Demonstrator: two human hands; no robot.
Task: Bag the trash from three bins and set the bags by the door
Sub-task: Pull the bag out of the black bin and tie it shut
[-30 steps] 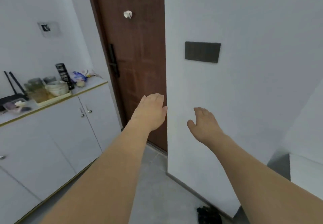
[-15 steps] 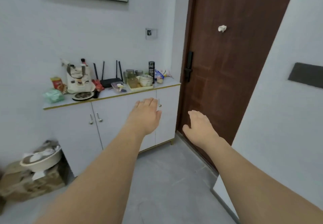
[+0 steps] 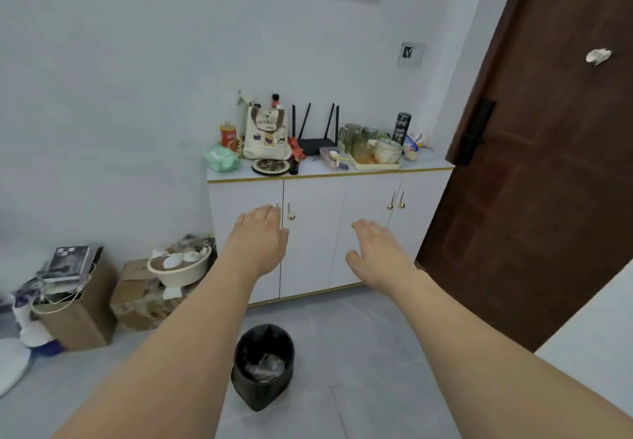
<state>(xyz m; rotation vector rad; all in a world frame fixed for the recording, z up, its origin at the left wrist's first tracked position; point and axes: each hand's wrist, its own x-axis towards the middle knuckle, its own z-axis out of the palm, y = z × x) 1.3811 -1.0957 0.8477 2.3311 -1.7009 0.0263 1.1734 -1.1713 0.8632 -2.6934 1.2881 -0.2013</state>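
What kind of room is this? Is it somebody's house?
Most likely the entryway of a home. A brown front door with a black lock stands beside a low white cabinet crowded with everyday things such as a router and a tote bag, and a small lined trash bin sits on the floor.

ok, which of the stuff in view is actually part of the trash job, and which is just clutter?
Job:
- black-lined trash bin on the floor, trash inside
- brown door
- left hand and right hand, both empty

Clutter:
- white cabinet
- router
- tote bag
- cardboard boxes
- basin
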